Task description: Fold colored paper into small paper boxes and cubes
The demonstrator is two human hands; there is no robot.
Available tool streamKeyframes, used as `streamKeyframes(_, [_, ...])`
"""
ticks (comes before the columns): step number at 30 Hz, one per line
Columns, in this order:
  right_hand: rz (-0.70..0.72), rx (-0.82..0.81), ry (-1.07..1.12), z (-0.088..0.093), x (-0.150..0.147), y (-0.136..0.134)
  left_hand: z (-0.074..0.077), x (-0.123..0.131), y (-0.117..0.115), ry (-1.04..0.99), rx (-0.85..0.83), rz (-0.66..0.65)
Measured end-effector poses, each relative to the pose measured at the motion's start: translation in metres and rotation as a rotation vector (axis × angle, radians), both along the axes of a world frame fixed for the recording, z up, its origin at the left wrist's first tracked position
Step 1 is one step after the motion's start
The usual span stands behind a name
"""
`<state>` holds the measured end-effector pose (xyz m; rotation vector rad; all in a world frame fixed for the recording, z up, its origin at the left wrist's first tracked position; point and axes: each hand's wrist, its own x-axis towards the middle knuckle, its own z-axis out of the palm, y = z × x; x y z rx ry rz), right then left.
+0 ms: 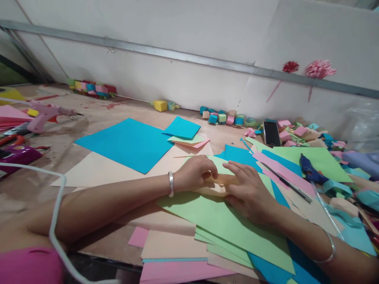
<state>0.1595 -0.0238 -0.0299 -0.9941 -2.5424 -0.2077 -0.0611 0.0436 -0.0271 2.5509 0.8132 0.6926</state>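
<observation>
My left hand (pixel 195 172) and my right hand (pixel 248 189) meet over the middle of the table. Between them is a folded piece of peach paper (pixel 217 189), its creased flaps partly raised. Curled fingers of my left hand grip its left end. My right hand holds the other end, with thumb and fingers partly hiding it. Beneath both hands lies a green paper sheet (pixel 237 228). A large blue sheet (pixel 127 144) rests beyond my left forearm, near a small stack topped by a blue square (pixel 182 127).
Left are a pink glue gun (pixel 43 116) and a white cable (pixel 56 205). At right lie a blue glue gun (pixel 310 167), a pen (pixel 287 183), a phone (pixel 271 133) and many small paper boxes (pixel 291 132). Paper flowers (pixel 319 69) stand against the wall.
</observation>
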Motion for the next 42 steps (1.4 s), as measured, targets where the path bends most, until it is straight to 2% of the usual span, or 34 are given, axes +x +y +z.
streamKeyframes(3, [0.013,-0.07,-0.013,-0.001,0.002,0.002,0.001,0.001,-0.001,-0.033,-0.017,-0.002])
streamKeyframes(5, [0.009,-0.097,0.04,-0.003,0.003,0.004,0.005,0.002,-0.002,-0.128,-0.034,0.012])
streamKeyframes(7, [-0.029,-0.103,0.139,-0.004,0.005,0.007,0.01,0.002,-0.002,-0.297,-0.052,0.108])
streamKeyframes(9, [-0.096,-0.084,0.268,-0.004,0.008,0.012,0.016,0.002,-0.002,-0.5,-0.125,0.269])
streamKeyframes(11, [-0.172,-0.075,0.4,-0.002,0.011,0.016,0.018,0.004,-0.003,-0.683,-0.293,0.396])
streamKeyframes(12, [-0.206,-0.078,0.463,-0.001,0.011,0.018,0.017,0.005,-0.005,-0.743,-0.405,0.419])
streamKeyframes(14, [-0.251,-0.102,0.569,0.002,0.009,0.017,0.015,0.008,-0.013,-0.751,-0.646,0.371])
streamKeyframes(15, [-0.259,-0.128,0.609,0.004,0.007,0.014,0.014,0.01,-0.018,-0.694,-0.757,0.288])
streamKeyframes(17, [-0.243,-0.197,0.664,0.006,0.0,0.007,0.011,0.014,-0.029,-0.606,-0.942,0.025])
streamKeyframes(18, [-0.22,-0.241,0.678,0.007,-0.003,0.003,0.011,0.016,-0.034,-0.588,-0.961,-0.102])
streamKeyframes(20, [-0.163,-0.322,0.674,0.009,-0.01,-0.005,0.011,0.018,-0.04,-0.593,-0.941,-0.223])
streamKeyframes(23, [-0.112,-0.336,0.616,0.011,-0.018,-0.014,0.008,0.018,-0.041,-0.637,-1.012,-0.211])
streamKeyframes(28, [-0.105,-0.2,0.468,0.009,-0.021,-0.018,0.004,0.016,-0.037,-0.698,-1.216,-0.216])
streamKeyframes(33, [-0.138,0.011,0.222,-0.004,-0.022,-0.019,0.012,0.016,-0.041,-0.754,-1.303,-0.288])
streamKeyframes(36, [-0.176,0.077,0.141,-0.009,-0.026,-0.019,0.016,0.017,-0.044,-0.749,-1.356,-0.318])
streamKeyframes(39, [-0.169,0.069,0.105,-0.009,-0.028,-0.02,0.013,0.016,-0.042,-0.751,-1.418,-0.276])
streamKeyframes(42, [-0.161,0.08,0.094,-0.01,-0.027,-0.02,0.008,0.015,-0.037,-0.792,-1.438,-0.173])
